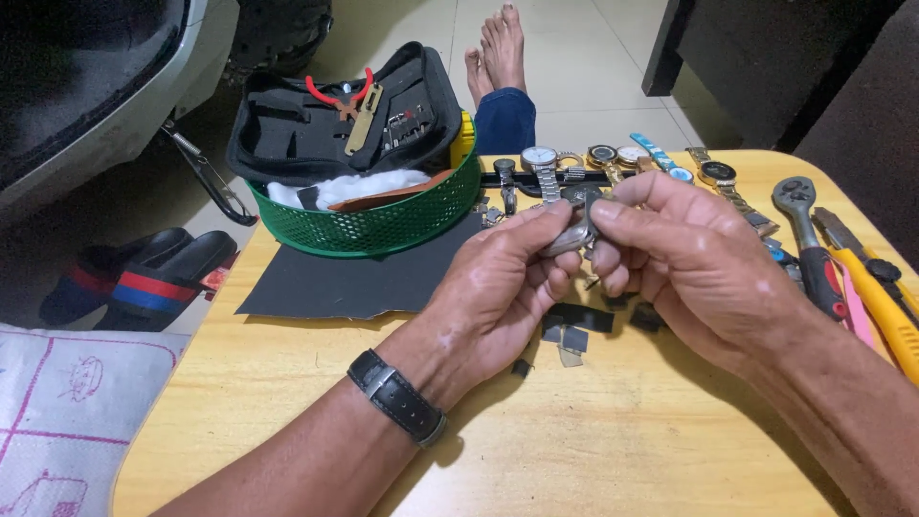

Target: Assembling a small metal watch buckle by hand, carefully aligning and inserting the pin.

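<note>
A small grey metal watch part (pixel 572 233) is held above the middle of the round pale wooden table (pixel 613 450), pinched from both sides. The left hand (pixel 507 287) is closed on it, thumb and forefinger clamped on its left edge; a black strap wristwatch (pixel 397 395) is worn on that wrist. The right hand (pixel 689 258) is closed on the part too, fingertips pressed on its right and top edges. Whether a watch case or a band link is held cannot be told, since most of it is hidden by the fingers. Directly under the hands, at 6 o'clock from the part, several small dark cut scraps (pixel 574 330) are scattered on the table. At 9 o'clock a sheet of dark grey abrasive paper (pixel 354 278) is laid flat, with a green perforated plastic basket (pixel 373 225) set on its far edge. An open black tool case (pixel 335 120) with red-handled pliers (pixel 340 96) is propped in the basket over white cloth. At 12 o'clock a row of metal-band wristwatches (pixel 593 163) is lined up. At 3 o'clock a steel ratchet wrench with a red and black handle (pixel 809 239) and a yellow-handled tool (pixel 885 297) are placed near the table rim. Black sandals with red and blue stripes (pixel 144 278) are seen on the floor at 9 o'clock, well apart.
</note>
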